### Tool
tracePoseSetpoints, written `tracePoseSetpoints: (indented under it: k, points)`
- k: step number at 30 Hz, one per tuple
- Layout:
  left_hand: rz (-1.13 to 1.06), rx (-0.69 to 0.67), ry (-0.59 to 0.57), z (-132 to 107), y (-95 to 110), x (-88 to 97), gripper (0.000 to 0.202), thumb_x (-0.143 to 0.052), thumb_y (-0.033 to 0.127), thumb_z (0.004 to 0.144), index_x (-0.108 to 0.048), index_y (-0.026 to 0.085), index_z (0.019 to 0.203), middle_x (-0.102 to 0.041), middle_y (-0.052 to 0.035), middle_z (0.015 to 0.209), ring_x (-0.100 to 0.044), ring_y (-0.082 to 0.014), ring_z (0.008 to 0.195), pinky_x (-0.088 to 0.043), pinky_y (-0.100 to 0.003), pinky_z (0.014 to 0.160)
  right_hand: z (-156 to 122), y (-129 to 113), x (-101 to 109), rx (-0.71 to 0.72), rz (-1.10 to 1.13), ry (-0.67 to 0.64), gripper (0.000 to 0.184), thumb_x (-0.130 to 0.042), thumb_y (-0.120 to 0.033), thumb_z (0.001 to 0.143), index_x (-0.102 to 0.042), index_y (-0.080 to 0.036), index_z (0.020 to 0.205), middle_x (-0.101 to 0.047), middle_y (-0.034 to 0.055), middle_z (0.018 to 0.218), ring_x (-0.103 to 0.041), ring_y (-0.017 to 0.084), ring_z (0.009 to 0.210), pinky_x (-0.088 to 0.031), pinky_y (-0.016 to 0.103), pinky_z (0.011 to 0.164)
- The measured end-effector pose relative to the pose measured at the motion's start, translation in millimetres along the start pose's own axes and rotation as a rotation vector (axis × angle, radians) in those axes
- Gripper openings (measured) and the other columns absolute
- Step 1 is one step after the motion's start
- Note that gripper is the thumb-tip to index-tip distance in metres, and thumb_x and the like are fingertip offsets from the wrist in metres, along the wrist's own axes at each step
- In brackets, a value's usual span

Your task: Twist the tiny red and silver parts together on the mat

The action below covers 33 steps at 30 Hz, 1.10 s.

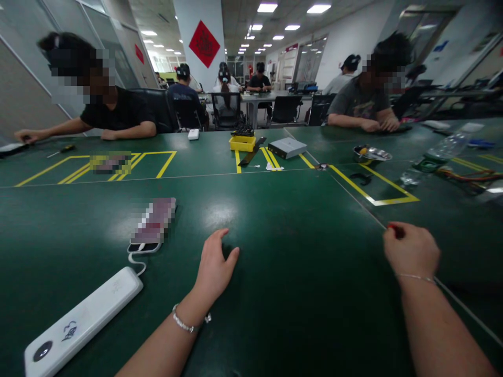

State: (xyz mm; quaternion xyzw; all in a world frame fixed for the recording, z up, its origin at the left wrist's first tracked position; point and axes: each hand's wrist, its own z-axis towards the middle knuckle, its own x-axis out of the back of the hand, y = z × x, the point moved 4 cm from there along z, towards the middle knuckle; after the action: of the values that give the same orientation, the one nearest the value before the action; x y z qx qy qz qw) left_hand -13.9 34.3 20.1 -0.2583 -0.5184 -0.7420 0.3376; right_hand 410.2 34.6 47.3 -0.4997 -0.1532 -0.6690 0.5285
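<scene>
My left hand (215,267) rests on the green table (283,246), fingers stretched forward and thumb out, holding nothing. It lies right of a phone (153,222) joined by a white cable to a white power bank (78,322). My right hand (411,250) is closed in a fist over a small red-tipped thing (393,227), too little of it showing to name. That hand sits near the seam between two tables, below a yellow-taped rectangle (373,186).
Across the table lie a yellow bin (242,142) with black parts, a grey flat box (287,147), a metal bowl (371,154), a plastic bottle (444,149) and coloured wires (471,178). A person sits far left, another far right; several more sit at tables behind.
</scene>
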Motion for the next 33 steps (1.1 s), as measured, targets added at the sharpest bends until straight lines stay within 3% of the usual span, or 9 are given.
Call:
tracePoseSetpoints:
  k: [3,6,11,16,19,22,24,29,33]
  points:
    - [-0.009,0.012,-0.011,1.2,-2.9,-1.5,0.038,-0.05,0.026,0.076,-0.042,0.016,0.113,-0.049,-0.0101,0.114,-0.044,-0.0235,0.111,-0.036,-0.044,0.094,10.0,53.9,-2.9,-0.103,-0.088,0.008,0.027,-0.035,-0.036,0.07,-0.058,-0.024,0.078,-0.044,0.0109,0.077,-0.05,0.032,0.081,-0.037,0.043,0.059]
    - [-0.03,0.01,0.003,1.5,-5.7,-0.3,0.035,-0.05,0.024,0.075,-0.045,0.018,0.109,-0.051,-0.0083,0.112,-0.045,-0.0232,0.11,-0.036,-0.044,0.094,13.0,87.3,-10.5,-0.163,-0.104,0.029,0.021,-0.037,-0.034,0.064,-0.055,-0.025,0.066,-0.038,0.0093,0.072,-0.05,0.034,0.077,-0.034,0.044,0.052]
    - [-0.029,0.025,-0.016,1.7,-10.1,-0.5,0.027,-0.052,0.024,0.073,-0.051,0.019,0.101,-0.053,-0.0075,0.11,-0.046,-0.023,0.108,-0.036,-0.043,0.093,21.9,134.2,-34.3,-0.299,-0.084,-0.054,0.006,-0.047,-0.029,0.05,-0.051,-0.025,0.052,-0.033,0.0071,0.065,-0.046,0.039,0.085,-0.031,0.047,0.051]
    - [-0.016,0.029,-0.033,2.7,-8.4,-2.6,0.024,-0.052,0.022,0.073,-0.053,0.019,0.097,-0.054,-0.007,0.111,-0.046,-0.0222,0.107,-0.035,-0.042,0.094,25.9,155.0,-42.3,-0.439,-0.085,0.042,0.011,-0.058,-0.029,0.045,-0.054,-0.023,0.053,-0.041,0.0183,0.082,-0.037,0.048,0.095,-0.026,0.054,0.051]
    - [0.009,0.029,-0.054,3.5,-7.5,-5.0,0.025,-0.052,0.022,0.073,-0.052,0.019,0.098,-0.054,-0.0071,0.111,-0.046,-0.0226,0.108,-0.035,-0.043,0.094,18.1,113.9,-28.8,-0.294,-0.132,0.202,0.02,-0.057,-0.035,0.054,-0.06,-0.022,0.069,-0.041,0.0235,0.096,-0.033,0.05,0.099,-0.026,0.06,0.057]
    - [0.038,0.016,-0.078,3.1,-6.0,-8.0,0.028,-0.052,0.022,0.072,-0.052,0.019,0.1,-0.053,-0.0076,0.113,-0.045,-0.0235,0.11,-0.035,-0.045,0.094,-0.3,29.3,-15.1,0.107,-0.103,0.291,0.033,-0.044,-0.036,0.072,-0.058,-0.018,0.096,-0.039,0.0217,0.112,-0.033,0.042,0.108,-0.031,0.057,0.075]
    - [0.05,-0.006,-0.099,1.7,-3.5,-10.1,0.03,-0.052,0.021,0.073,-0.051,0.019,0.103,-0.051,-0.0077,0.117,-0.042,-0.0235,0.114,-0.033,-0.044,0.097,-20.9,-34.0,-11.9,0.367,-0.052,0.28,0.034,-0.041,-0.031,0.076,-0.056,-0.013,0.102,-0.04,0.019,0.114,-0.035,0.035,0.11,-0.032,0.051,0.086]
    - [0.09,-0.07,-0.174,-4.1,4.5,-16.2,0.043,-0.048,0.021,0.075,-0.041,0.019,0.118,-0.043,-0.0069,0.128,-0.028,-0.0229,0.126,-0.026,-0.043,0.102,-96.3,-161.1,-21.1,0.815,0.161,-0.056,0.03,-0.042,-0.023,0.078,-0.056,-0.015,0.104,-0.044,0.0107,0.119,-0.034,0.025,0.116,-0.03,0.042,0.097]
    - [0.127,-0.099,-0.235,-7.5,6.0,-21.2,0.052,-0.045,0.021,0.078,-0.03,0.018,0.128,-0.041,-0.008,0.131,-0.024,-0.0227,0.127,-0.024,-0.044,0.103,-149.6,-209.7,-30.4,0.953,0.245,-0.349,0.036,-0.039,-0.025,0.081,-0.051,-0.02,0.114,-0.043,0.0058,0.125,-0.031,0.021,0.12,-0.027,0.04,0.1]
